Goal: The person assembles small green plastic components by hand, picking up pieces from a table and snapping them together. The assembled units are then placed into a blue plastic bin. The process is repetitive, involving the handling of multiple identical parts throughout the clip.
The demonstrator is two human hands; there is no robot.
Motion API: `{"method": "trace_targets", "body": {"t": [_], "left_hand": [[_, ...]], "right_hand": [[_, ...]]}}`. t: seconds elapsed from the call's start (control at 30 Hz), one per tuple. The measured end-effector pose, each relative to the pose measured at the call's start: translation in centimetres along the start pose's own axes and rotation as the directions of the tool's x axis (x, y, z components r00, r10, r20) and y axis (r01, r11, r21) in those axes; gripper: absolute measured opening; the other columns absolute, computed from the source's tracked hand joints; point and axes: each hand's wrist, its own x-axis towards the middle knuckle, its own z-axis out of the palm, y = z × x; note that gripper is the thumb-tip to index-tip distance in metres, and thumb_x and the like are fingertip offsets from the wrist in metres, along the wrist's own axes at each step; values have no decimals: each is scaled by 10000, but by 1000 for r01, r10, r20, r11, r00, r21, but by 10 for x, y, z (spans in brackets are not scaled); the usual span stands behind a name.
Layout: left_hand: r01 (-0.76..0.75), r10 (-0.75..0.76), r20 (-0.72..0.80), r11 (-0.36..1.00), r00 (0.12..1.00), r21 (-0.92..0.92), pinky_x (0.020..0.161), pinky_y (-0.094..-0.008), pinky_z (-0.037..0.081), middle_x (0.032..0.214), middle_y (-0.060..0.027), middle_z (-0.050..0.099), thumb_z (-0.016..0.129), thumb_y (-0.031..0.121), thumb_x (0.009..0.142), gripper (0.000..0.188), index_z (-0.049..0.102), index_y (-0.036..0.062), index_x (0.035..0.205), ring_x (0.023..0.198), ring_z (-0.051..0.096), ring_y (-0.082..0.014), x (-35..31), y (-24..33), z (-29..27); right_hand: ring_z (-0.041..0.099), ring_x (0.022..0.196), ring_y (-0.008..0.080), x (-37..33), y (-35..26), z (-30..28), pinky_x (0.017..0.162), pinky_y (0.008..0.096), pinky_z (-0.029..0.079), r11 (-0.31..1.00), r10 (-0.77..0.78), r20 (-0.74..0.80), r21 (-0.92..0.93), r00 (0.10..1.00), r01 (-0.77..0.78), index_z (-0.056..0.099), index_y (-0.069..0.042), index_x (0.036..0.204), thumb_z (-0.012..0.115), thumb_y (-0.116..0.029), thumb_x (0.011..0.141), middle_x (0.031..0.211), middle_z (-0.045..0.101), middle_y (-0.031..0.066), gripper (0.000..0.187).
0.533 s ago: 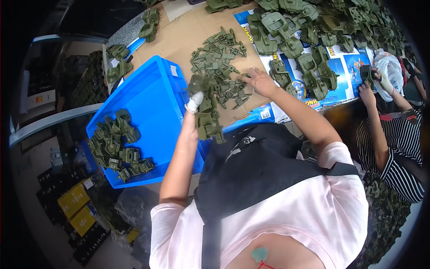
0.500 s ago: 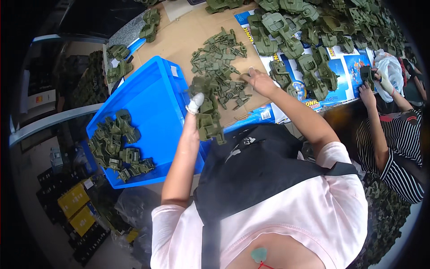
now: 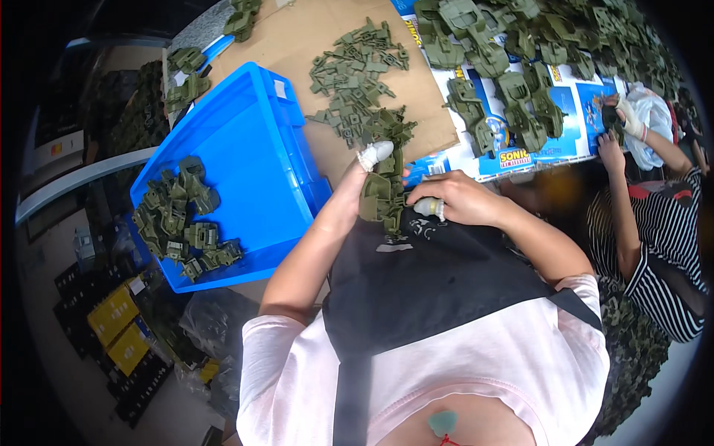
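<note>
A long olive-green plastic toy vehicle body with open hollow sections is held in front of my dark apron. My left hand is closed round its left side, the thumb in a white wrap lying on top. Against its right edge, my right hand has its fingers drawn together, the thumb wrapped in white too. Whatever those fingers pinch is hidden. Just beyond lies a heap of small flat green plastic parts on the cardboard sheet.
To the left, a blue plastic bin holds several green vehicle bodies. More green bodies cover the printed blue-and-white sheet at the right. Beyond it, a co-worker's hands handle a dark part beside a clear plastic bag.
My right hand has come back from the small parts to the vehicle body's edge. My left hand has shifted right with the body. The view has tilted slightly.
</note>
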Motion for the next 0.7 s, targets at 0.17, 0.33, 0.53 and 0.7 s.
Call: {"method": "trace_targets", "body": {"t": [0.17,0.33,0.53,0.7], "left_hand": [[-7,7,6,999,1000,-43,572,-364,546,848,-110,610,651,321,775,353,558,47,975,707,626,-225,10,-10,-3],[-55,55,-4,998,998,-1,551,-364,561,840,-123,627,645,351,779,407,566,20,1003,690,640,-230,9,-14,-6],[-140,140,9,990,990,-15,638,-343,552,891,-101,626,600,310,825,341,561,39,1028,759,635,-201,15,-25,-13],[-148,144,74,988,987,52,691,-326,539,937,-79,620,561,320,853,327,560,59,1050,799,626,-180,4,-24,-4]], "right_hand": [[594,829,354,5,-12,11,727,435,465,978,-19,-19,-207,1000,14,594,-29,915,509,91,613,889,612,187,336],[594,829,354,9,-7,13,720,436,466,985,-38,29,-167,999,42,588,-20,926,502,97,610,886,613,182,347],[584,854,352,13,-11,22,730,430,465,988,-23,78,-151,997,35,580,-26,931,497,96,606,880,609,167,357],[566,885,360,10,6,40,746,421,462,995,-61,1,-84,998,61,573,-58,939,487,82,605,924,601,158,372]]}}
